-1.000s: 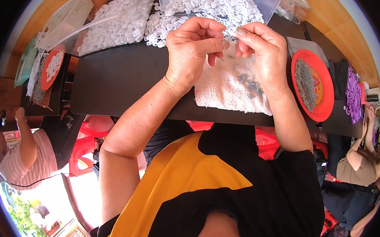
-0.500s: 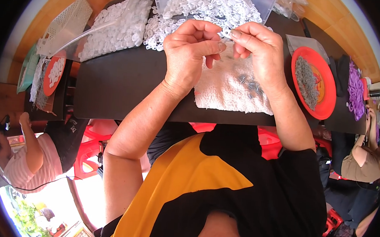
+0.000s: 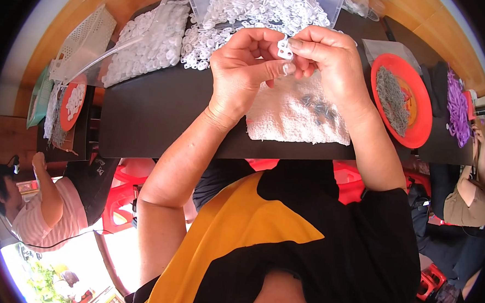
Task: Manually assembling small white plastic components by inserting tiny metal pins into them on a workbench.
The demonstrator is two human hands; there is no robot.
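- Head view: my right hand (image 3: 332, 56) pinches a small white piece (image 3: 285, 49) between thumb and forefinger, gripping it by its right side; the remaining fingers curl beneath.
- My left hand (image 3: 237, 69) is just beside that piece, its thumb tip close under the lower edge, forefinger arched near the top, the others bent inward. Thumb and forefinger stand apart, but I cannot tell whether they touch or grip the piece.
- The white piece is held up between my two hands, over the far edge of a pale cloth (image 3: 277, 123) on the dark table (image 3: 162, 111). It has openings in it.
- Small grey bits (image 3: 320, 109) lie on the cloth, by my right wrist.
- Beyond my hands, loose white pieces (image 3: 196, 49) spill in front of a clear bin (image 3: 336, 12) heaped with more; a clear bag (image 3: 149, 50) full of them sits to the left.
- To my right stands a red basin (image 3: 424, 125) containing grey bits, and past it, purple strips (image 3: 458, 110).
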